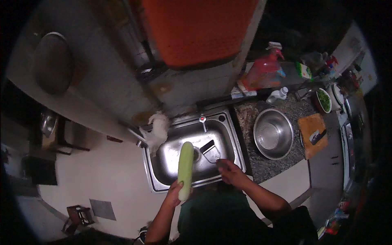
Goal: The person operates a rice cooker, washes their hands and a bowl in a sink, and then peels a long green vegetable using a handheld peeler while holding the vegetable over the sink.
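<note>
My left hand (pixel 174 193) is wrapped round the lower end of a long, pale green gourd (pixel 186 167). The gourd points away from me over the near part of the sink (pixel 171 151), covering part of its drain. My right hand (pixel 232 173) is closed at the sink's near right side. From its fingers a thin-framed peeler (pixel 207 147) with a wide, dark head reaches out over the basin; its handle end is mostly hidden. The gourd and the peeler are apart. Behind them stands a tap (pixel 203 121) with a red mark on top.
Right of the sink, a metal bowl (pixel 273 134) sits on the granite counter (pixel 261 169). Beyond it, a knife (pixel 318 137) lies on a wooden board (pixel 312 122), near a bowl of chopped greens (pixel 324 101). A pale cloth or bag (pixel 157 128) hangs at the sink's left corner.
</note>
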A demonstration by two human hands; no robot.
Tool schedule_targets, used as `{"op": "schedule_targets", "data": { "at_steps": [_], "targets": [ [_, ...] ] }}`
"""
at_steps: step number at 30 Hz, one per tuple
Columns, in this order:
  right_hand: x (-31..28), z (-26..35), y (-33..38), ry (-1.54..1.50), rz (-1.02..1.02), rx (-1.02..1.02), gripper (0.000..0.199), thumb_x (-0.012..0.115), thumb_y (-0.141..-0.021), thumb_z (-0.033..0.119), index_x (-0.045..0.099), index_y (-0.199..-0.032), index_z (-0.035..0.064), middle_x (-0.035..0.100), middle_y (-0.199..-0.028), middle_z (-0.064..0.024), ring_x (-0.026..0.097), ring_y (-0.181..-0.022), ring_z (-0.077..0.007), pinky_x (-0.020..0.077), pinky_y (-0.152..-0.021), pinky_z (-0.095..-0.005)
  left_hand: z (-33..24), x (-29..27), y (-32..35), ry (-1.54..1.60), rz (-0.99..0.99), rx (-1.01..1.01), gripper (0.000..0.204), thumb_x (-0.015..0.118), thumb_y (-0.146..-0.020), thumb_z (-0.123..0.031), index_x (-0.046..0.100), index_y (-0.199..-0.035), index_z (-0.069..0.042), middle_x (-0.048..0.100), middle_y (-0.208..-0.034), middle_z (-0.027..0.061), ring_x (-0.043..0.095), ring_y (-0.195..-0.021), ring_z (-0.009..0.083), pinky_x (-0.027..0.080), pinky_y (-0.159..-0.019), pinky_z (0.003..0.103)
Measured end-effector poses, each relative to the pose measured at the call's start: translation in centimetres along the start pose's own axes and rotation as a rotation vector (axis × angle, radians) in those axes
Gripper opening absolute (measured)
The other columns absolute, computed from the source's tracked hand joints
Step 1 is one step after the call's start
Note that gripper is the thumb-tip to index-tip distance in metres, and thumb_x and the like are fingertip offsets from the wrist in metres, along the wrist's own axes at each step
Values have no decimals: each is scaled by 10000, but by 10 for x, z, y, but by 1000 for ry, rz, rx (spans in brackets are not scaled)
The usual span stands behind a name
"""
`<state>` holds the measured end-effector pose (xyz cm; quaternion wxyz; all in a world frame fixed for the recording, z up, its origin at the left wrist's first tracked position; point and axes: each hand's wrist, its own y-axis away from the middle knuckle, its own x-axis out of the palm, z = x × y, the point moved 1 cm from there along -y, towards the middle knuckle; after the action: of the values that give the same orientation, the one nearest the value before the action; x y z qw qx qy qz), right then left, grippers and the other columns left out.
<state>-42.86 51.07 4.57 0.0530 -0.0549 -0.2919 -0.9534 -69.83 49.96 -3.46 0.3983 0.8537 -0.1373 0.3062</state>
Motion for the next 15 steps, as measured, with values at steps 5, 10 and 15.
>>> {"op": "schedule_targets", "data": {
  "at_steps": [5, 10, 15],
  "targets": [
    [17, -13, -39, 230, 29, -181, 371, 525, -899, 229, 426, -1223, 79, 549, -788, -17, 479, -608, -80, 389, -499, -228, 6, 10, -1, 41, -45, 90, 476, 540, -845, -239, 360, -1259, -90, 535, -1059, 128, 574, -904, 256, 510, -727, 383],
    [30, -14, -85, 383, -27, -125, 367, 501, -900, 311, 457, -1181, 79, 594, -789, -59, 508, -607, -98, 415, -523, -249, 13, 5, -3, 198, 5, 125, 531, 581, -805, -281, 368, -1249, -83, 529, -1053, 129, 564, -914, 247, 512, -713, 380],
    [44, -13, -103, 429, -61, -183, 336, 500, -895, 328, 490, -1106, 66, 595, -715, -60, 531, -591, -118, 427, -538, -275, 21, -9, -13, 205, 14, 96, 451, 544, -842, -295, 401, -1214, -84, 539, -1035, 114, 574, -870, 243, 518, -665, 388]
  ]
}}
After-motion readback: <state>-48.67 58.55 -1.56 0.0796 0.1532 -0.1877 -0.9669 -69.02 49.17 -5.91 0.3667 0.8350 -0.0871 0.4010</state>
